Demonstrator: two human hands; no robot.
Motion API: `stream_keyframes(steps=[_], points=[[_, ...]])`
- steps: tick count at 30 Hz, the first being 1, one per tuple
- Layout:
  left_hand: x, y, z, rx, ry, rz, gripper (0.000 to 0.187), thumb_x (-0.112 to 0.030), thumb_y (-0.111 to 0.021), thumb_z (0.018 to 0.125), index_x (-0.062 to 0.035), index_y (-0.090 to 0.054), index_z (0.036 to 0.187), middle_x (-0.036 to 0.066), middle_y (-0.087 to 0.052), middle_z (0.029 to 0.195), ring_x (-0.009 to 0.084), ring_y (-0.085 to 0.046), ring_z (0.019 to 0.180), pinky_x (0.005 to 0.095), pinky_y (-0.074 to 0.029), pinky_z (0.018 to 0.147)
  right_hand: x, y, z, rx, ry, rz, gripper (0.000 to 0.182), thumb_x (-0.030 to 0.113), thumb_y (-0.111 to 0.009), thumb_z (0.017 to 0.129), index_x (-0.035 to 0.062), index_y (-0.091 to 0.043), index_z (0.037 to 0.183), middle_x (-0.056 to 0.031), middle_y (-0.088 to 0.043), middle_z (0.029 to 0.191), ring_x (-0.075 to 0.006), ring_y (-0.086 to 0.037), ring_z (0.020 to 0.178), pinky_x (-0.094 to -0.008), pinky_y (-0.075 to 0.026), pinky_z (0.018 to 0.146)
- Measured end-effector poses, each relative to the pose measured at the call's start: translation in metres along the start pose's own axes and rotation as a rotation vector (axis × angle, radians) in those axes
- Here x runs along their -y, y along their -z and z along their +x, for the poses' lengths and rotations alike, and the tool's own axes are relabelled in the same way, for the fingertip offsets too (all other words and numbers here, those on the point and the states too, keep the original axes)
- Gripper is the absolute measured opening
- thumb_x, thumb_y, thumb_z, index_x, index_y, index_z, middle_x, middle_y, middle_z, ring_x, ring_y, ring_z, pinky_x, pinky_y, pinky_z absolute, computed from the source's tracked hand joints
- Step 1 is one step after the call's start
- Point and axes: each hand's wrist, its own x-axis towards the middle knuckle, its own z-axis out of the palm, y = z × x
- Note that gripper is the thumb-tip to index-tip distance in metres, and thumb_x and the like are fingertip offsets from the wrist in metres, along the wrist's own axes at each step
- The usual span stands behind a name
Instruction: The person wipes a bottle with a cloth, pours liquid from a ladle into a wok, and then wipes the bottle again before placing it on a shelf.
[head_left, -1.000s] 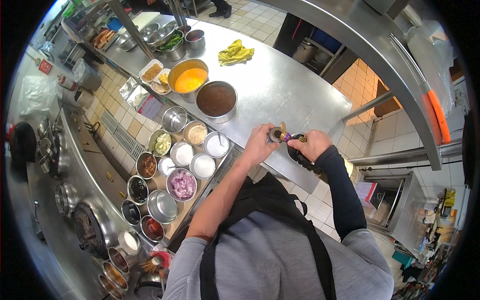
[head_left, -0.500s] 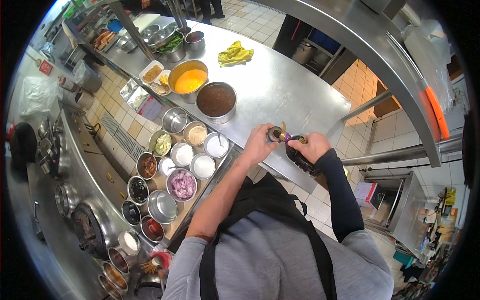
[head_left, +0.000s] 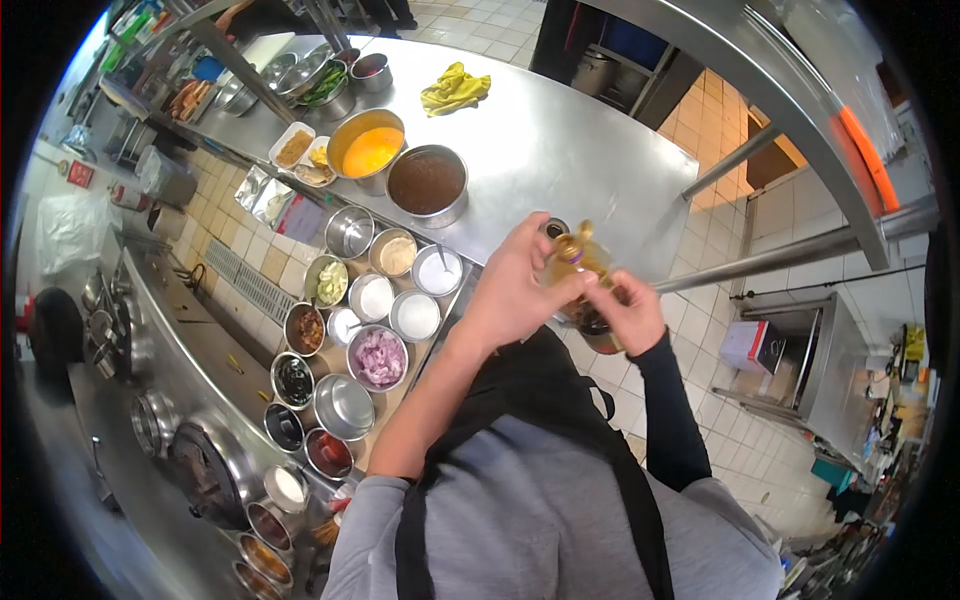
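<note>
A dark bottle [head_left: 603, 338] with a yellowish neck and a purple ring is in my right hand [head_left: 635, 312], whose fingers are wrapped round its side. My left hand [head_left: 515, 285] has its fingers at a small metal cup [head_left: 553, 229] and seems to hold it. The left thumb reaches across the front of the bottle, close to my right fingers. Cup and bottle neck are side by side over the near edge of the steel table [head_left: 590, 190]. Motion blurs the bottle's upper part, and the left fingers partly hide the cup.
A pot of dark brown sauce [head_left: 428, 185] and a pot of orange liquid [head_left: 370, 150] stand on the table, with a yellow cloth [head_left: 456, 89] farther back. Several ingredient bowls are at the left, one with chopped onion [head_left: 379, 358]. A steel rail [head_left: 725, 263] runs at the right.
The bottle, earlier tilted with its mouth toward the cup, has swung more upright and moved left. My left thumb has come over to the bottle. The view has shifted slightly.
</note>
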Motion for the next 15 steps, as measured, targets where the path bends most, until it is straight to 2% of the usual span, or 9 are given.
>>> stream_keyframes(steps=[2,3,4,5,11,12,15], points=[[-0.017,0.011,-0.017,-0.048,0.046,0.169,0.057,-0.024,-0.077,0.098,0.0048,-0.053,0.14,0.012,-0.068,0.106,0.0195,-0.066,0.088,0.0327,-0.056,0.075,0.016,-0.026,-0.018,0.008,0.112,-0.096,0.029,0.023,-0.085,0.09,0.0012,-0.072,0.103,-0.0074,-0.069,0.081,-0.0153,-0.062,0.072,-0.0328,-0.051,0.068],[-0.012,0.013,-0.024,-0.105,0.103,0.11,0.055,-0.026,-0.077,0.097,0.0048,-0.055,0.136,0.014,-0.069,0.104,0.0203,-0.067,0.089,0.0336,-0.056,0.076,0.033,-0.042,-0.026,0.004,0.18,-0.142,0.03,0.023,-0.086,0.088,0.0023,-0.073,0.105,-0.0102,-0.072,0.085,-0.0201,-0.066,0.074,-0.0345,-0.053,0.07],[0.001,0.015,-0.031,-0.161,0.163,0.052,0.054,-0.029,-0.077,0.096,0.0049,-0.056,0.132,0.016,-0.07,0.102,0.0211,-0.069,0.089,0.0345,-0.055,0.077,0.026,-0.059,-0.031,-0.022,0.166,-0.11,0.031,0.023,-0.087,0.087,0.003,-0.074,0.107,-0.0151,-0.074,0.091,-0.0294,-0.071,0.078,-0.0372,-0.055,0.074],[0.011,0.02,-0.04,-0.216,0.227,-0.005,0.053,-0.032,-0.078,0.095,0.005,-0.058,0.127,0.018,-0.072,0.1,0.0219,-0.07,0.089,0.0354,-0.055,0.079,0.024,-0.072,-0.036,0.003,0.147,-0.052,0.03,0.024,-0.086,0.087,0.0029,-0.073,0.105,-0.0172,-0.072,0.089,-0.0329,-0.07,0.079,-0.0395,-0.055,0.073],[0.045,0.062,-0.094,-0.382,0.259,-0.407,0.031,-0.021,-0.068,0.104,0.0032,-0.061,0.121,0.009,-0.07,0.095,0.0151,-0.068,0.087,0.0288,-0.053,0.076,0.023,-0.133,-0.057,0.124,0.289,-0.052,0.034,0.026,-0.083,0.09,-0.0002,-0.066,0.103,-0.0201,-0.067,0.089,-0.0397,-0.066,0.083,-0.043,-0.052,0.074],[0.046,0.069,-0.101,-0.381,0.265,-0.38,0.027,-0.02,-0.063,0.107,0.0029,-0.062,0.12,0.003,-0.066,0.09,0.012,-0.062,0.08,0.0264,-0.05,0.073,0.029,-0.14,-0.059,0.147,0.294,-0.041,0.034,0.026,-0.083,0.091,-0.0005,-0.065,0.103,-0.0207,-0.066,0.09,-0.0403,-0.066,0.084,-0.043,-0.052,0.075],[0.051,0.092,-0.124,-0.406,0.372,-0.628,0.025,-0.02,-0.058,0.109,0.0021,-0.063,0.119,0.002,-0.061,0.086,0.0092,-0.056,0.074,0.0252,-0.047,0.068,0.039,-0.157,-0.06,0.193,0.355,-0.013,0.032,0.023,-0.08,0.093,-0.001,-0.064,0.106,-0.0214,-0.065,0.094,-0.0418,-0.065,0.088,-0.0439,-0.051,0.076]])
